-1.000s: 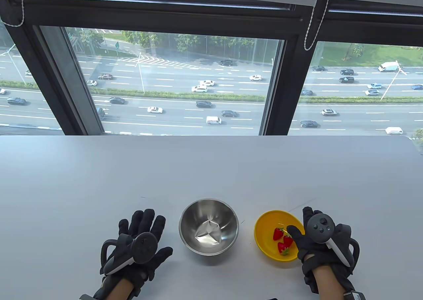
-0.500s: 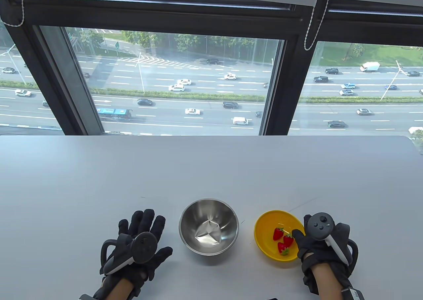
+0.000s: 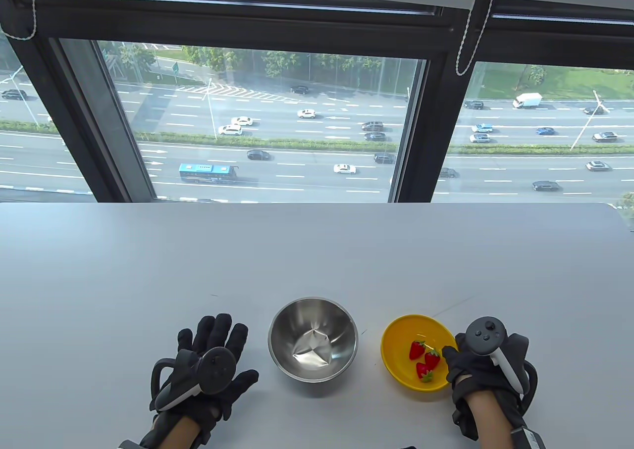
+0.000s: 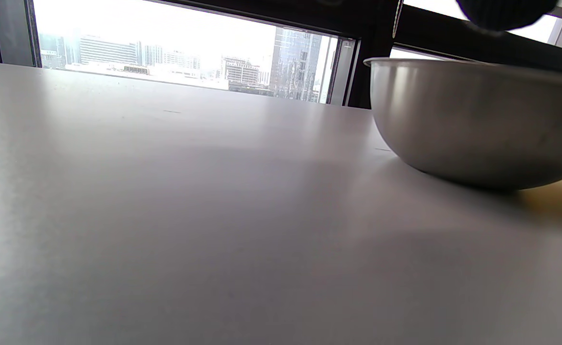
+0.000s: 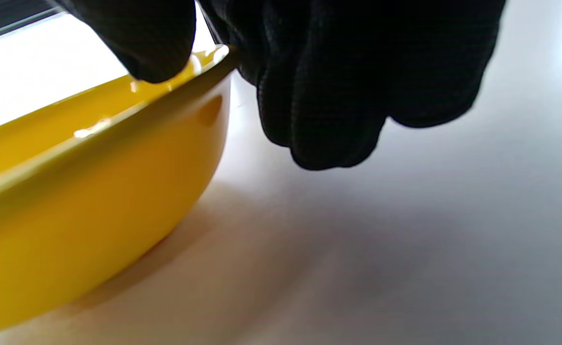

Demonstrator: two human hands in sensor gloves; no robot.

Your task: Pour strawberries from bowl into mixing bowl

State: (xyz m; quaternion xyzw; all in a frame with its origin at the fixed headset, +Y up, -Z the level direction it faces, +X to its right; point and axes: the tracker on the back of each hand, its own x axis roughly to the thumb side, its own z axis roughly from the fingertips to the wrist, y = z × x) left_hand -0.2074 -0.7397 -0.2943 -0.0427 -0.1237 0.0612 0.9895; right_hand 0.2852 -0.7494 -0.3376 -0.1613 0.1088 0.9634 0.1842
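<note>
A yellow bowl [image 3: 401, 345] holds three strawberries [image 3: 425, 359] at the right of the grey table. An empty steel mixing bowl [image 3: 313, 339] stands to its left; it also shows in the left wrist view [image 4: 477, 120]. My right hand [image 3: 453, 354] pinches the yellow bowl's right rim. In the right wrist view the thumb [image 5: 151, 43] lies inside the rim of the yellow bowl [image 5: 94, 201] and the fingers [image 5: 329, 105] curl outside it. The bowl sits on the table. My left hand [image 3: 218, 340] rests flat on the table left of the mixing bowl, fingers spread, holding nothing.
The grey table [image 3: 317, 251] runs back to a large window. The two bowls stand about a hand's width apart near the front edge.
My right hand's fingers have curled down from above the yellow bowl's right rim and closed onto it. The bowl, the strawberries and my left hand have not moved.
</note>
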